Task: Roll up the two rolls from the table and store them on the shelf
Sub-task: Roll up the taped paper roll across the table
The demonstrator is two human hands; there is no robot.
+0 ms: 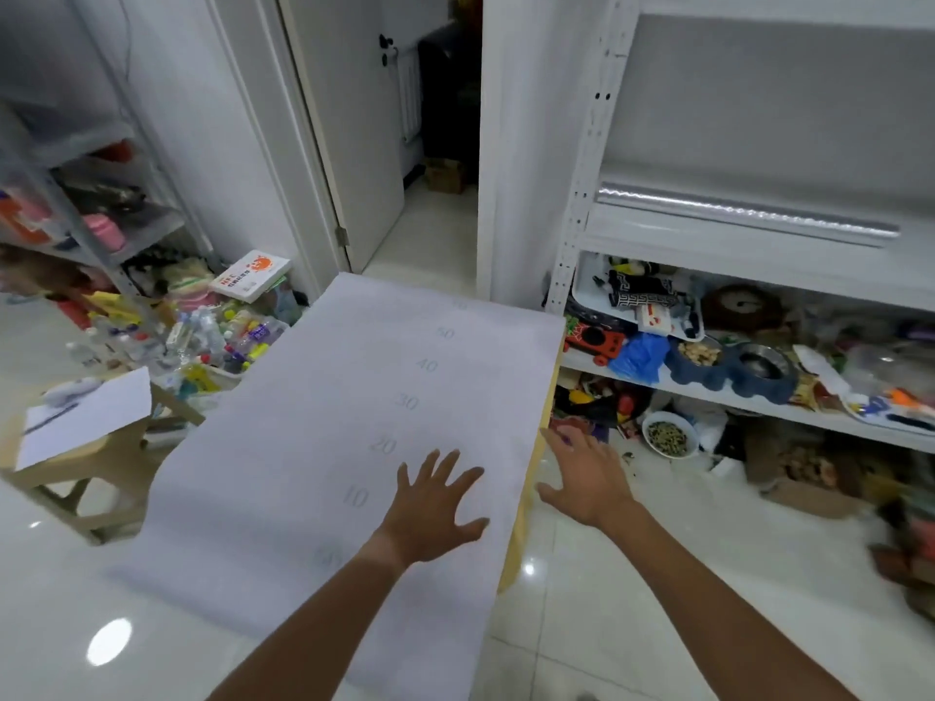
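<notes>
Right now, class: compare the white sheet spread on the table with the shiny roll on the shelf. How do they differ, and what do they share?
1. The white sheet lies unrolled and flat; the shiny roll is wound into a tube.
2. The white sheet is matte with faint printed numbers; the shiny roll is silvery and reflective.
3. The left hand is spread over the white sheet; neither hand touches the shiny roll.

Shared: both are long sheet materials.

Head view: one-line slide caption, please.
Both hands, left and right, spread open over an unrolled numbered sheet; a shiny roll lies on the shelf.
</notes>
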